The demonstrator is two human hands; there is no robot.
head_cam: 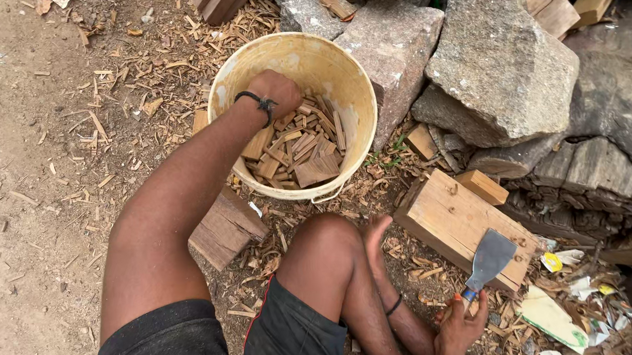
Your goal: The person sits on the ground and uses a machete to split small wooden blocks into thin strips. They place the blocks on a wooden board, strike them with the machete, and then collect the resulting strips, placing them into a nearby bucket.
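Down by my folded leg, my right hand point(461, 326) is wrapped around the blue handle of a flat steel scraper point(488, 262), its broad blade resting on the pale rectangular wooden block point(454, 218) on the ground. That blade looks thin, stiff and light, best held by the handle, as I hold it. Farther out, my left arm stretches straight forward, wrist bent down, and my left hand point(277, 93) is sunk among the small brown wood chips point(304, 146) in the cream plastic bucket point(348, 92); whether its fingers have closed on any, I cannot tell. Those chips look dry, light and splintery. Grey rocks point(497, 59) lie beyond.
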